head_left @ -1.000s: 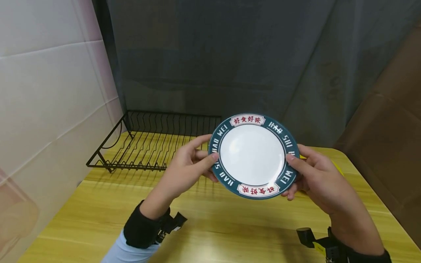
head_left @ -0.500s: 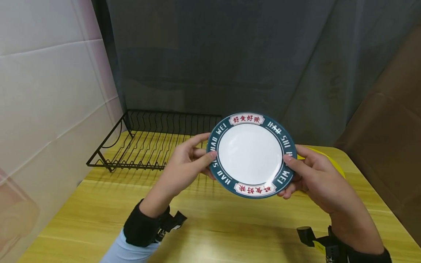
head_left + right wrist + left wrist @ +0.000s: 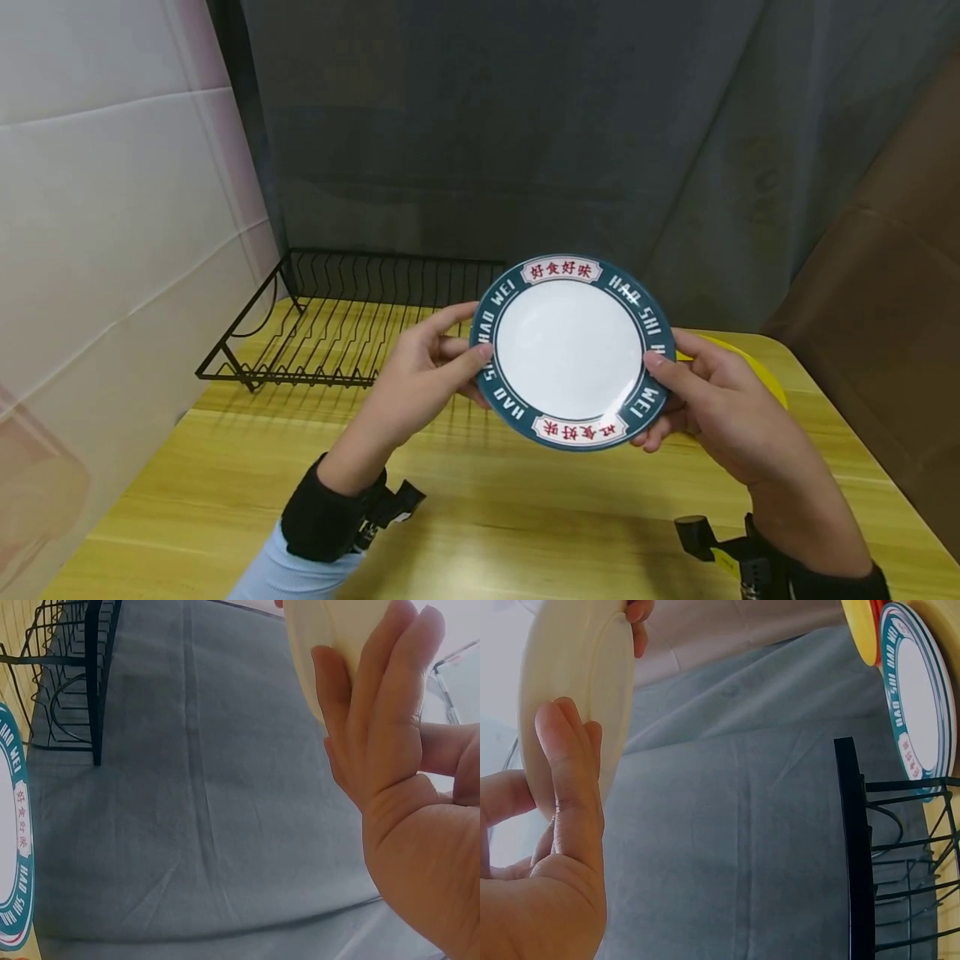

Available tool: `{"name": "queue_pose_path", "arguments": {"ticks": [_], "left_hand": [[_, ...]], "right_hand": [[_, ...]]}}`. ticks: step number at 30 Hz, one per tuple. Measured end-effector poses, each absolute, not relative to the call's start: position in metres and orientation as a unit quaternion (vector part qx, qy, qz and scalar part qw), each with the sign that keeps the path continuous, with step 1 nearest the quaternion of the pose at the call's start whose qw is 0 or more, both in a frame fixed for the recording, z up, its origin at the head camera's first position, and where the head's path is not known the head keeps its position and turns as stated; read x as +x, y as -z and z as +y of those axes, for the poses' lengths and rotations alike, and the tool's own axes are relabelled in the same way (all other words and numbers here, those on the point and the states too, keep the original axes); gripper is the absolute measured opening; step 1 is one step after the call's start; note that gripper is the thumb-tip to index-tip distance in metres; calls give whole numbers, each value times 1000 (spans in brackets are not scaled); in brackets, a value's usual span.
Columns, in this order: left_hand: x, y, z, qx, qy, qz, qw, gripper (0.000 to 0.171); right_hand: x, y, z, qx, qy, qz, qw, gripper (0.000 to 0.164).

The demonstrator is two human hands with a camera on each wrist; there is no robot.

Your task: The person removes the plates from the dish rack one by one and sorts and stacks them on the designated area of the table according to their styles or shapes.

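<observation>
Both hands hold a round plate point(image 3: 570, 350) tilted up above the table, its white face toward the head camera. Its dark green rim bears white letters and red characters. My left hand point(image 3: 416, 379) pinches the plate's left edge, thumb on the rim and fingers behind. At the opposite edge, my right hand point(image 3: 723, 400) grips it in the same way. The wrist views show the pale underside point(image 3: 570, 645) with fingers spread against it. Another green-rimmed plate point(image 3: 919, 701) appears in both wrist views; in the head view it cannot be made out.
A black wire dish rack point(image 3: 360, 333) stands at the back left of the wooden table point(image 3: 480, 525). Behind my right hand shows the edge of a yellow round thing point(image 3: 772, 383). Dark cloth point(image 3: 480, 133) hangs behind the table, with a pale wall cloth point(image 3: 112, 208) on the left.
The plate and both hands have shifted slightly left and up in the head view. More of the yellow thing shows beyond my right hand. Both grips look the same.
</observation>
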State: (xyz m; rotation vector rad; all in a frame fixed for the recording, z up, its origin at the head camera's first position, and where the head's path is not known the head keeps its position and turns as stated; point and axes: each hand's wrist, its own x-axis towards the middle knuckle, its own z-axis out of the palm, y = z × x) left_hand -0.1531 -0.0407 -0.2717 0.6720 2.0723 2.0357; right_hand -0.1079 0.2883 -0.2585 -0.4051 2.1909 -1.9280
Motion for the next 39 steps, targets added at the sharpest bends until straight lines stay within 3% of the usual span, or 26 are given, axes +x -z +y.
{"name": "queue_pose_path", "arguments": {"ticks": [9,15,22,32,39], "left_hand": [[-154,273,-39,229,-684,689,75,48],[-154,272,-38,231,-680,692,69,45],[-156,273,-39,231,-686,686,71,43],[-155,271,-40,231,-692,681,65,41],[-154,270,-40,232,-690,683,65,40]], "right_hand": [[-108,260,302,-121,658,741,45,32],[-116,262,332,-45,640,767,6,30],[-132,274,357,27,513,857,40,64],[-156,306,381,80,496,854,134,72],[-162,317,389,104,491,850,158,72]]}}
